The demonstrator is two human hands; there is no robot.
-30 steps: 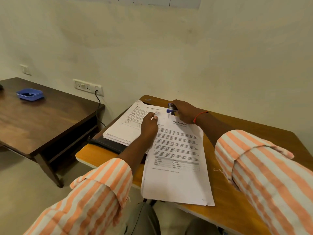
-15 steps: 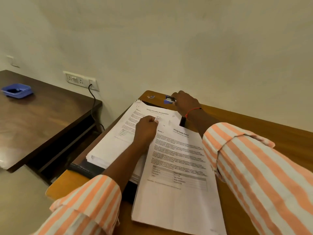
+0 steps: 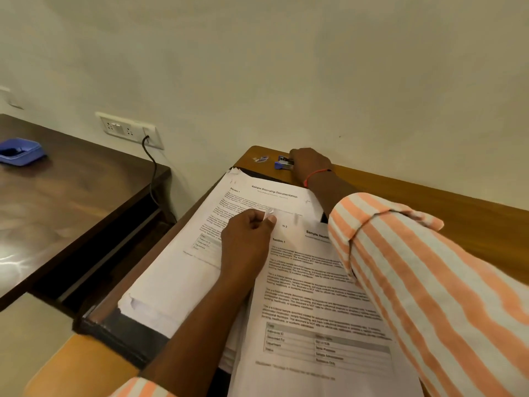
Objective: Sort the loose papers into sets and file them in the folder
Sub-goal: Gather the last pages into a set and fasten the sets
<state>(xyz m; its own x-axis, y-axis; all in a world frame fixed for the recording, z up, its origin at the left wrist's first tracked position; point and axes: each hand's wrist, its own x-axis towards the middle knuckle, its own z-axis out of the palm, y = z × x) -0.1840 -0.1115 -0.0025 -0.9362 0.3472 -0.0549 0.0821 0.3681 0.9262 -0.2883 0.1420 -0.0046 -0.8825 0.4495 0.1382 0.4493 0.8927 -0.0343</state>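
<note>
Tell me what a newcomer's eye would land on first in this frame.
Mid-frame, the left hand pinches the top corner of the near paper set, which lies partly over a paper stack on a black folder. At the far edge of the desk, by the wall, the right hand holds a blue stapler. A blue tray sits on the dark table at left.

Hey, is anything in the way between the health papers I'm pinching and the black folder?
Yes: the internship stack lies on the folder, covering most of it; your left hand pinches the health papers at their corner.
</note>
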